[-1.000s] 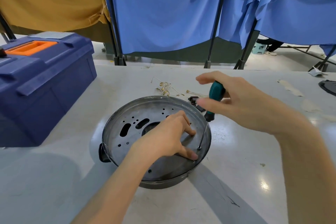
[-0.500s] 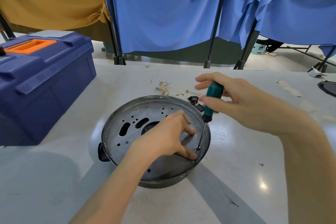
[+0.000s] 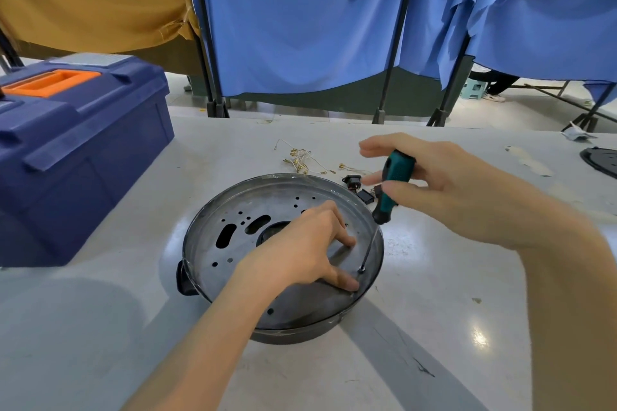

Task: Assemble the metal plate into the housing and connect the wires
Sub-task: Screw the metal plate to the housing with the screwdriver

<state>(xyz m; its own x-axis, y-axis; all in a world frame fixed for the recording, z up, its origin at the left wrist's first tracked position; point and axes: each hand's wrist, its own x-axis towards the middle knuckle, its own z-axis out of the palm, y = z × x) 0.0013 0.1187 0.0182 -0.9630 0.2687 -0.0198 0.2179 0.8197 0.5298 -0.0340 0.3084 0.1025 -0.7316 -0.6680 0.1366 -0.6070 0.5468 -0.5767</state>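
A round dark housing (image 3: 293, 332) sits on the table in front of me, with a perforated metal plate (image 3: 233, 253) lying inside it. My left hand (image 3: 300, 250) rests on the plate, its fingertips pressing down near the right rim. My right hand (image 3: 444, 187) holds a green-handled screwdriver (image 3: 394, 183) between thumb and fingers. The screwdriver's tip stands on a screw (image 3: 361, 269) at the plate's right edge. Thin wires with brass terminals (image 3: 302, 158) lie on the table behind the housing.
A blue toolbox (image 3: 76, 157) with an orange handle stands at the left. Small black connector parts (image 3: 359, 185) lie just behind the housing's right side. A dark round part (image 3: 601, 162) sits at the table's far right edge. Blue curtains hang behind the table.
My right hand has shifted its fingers on the screwdriver handle, as in turning it. The tip stays on the screw. My left hand has not moved.
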